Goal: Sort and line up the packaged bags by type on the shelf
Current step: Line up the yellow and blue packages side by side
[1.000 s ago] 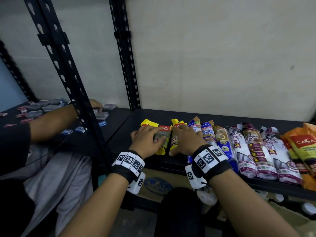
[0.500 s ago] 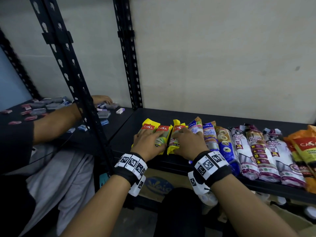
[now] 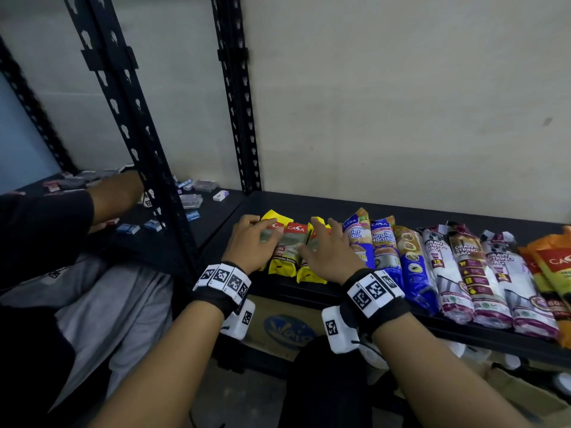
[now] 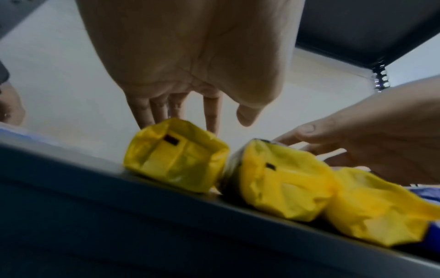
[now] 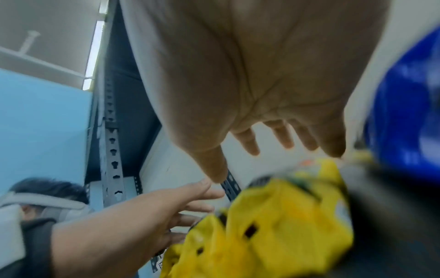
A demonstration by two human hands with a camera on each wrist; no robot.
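Three yellow packs lie side by side at the left end of the row on the black shelf (image 3: 312, 205). My left hand (image 3: 256, 236) rests with straight fingers on the leftmost yellow pack (image 4: 175, 159). My right hand (image 3: 321, 242) lies flat on the third yellow pack (image 3: 310, 276). The middle yellow pack (image 3: 292, 248) shows between the two hands. To the right follow blue packs (image 3: 383, 245), white-and-purple drawstring packs (image 3: 472, 273) and orange packs (image 3: 553, 273). In the right wrist view my right hand (image 5: 262, 156) has its fingers spread above a blurred yellow pack (image 5: 273, 225).
A black slotted post (image 3: 129, 143) stands left of my hands. Beyond it, another person's arm (image 3: 114, 193) reaches over a neighbouring shelf strewn with small boxes (image 3: 191, 200). A cardboard box (image 3: 284, 329) sits under the shelf. The wall is close behind the row.
Both hands have stayed on the yellow packs and nudged them into a tighter, straighter trio; the middle pack now shows between them. The other person's arm has drawn back to the left.
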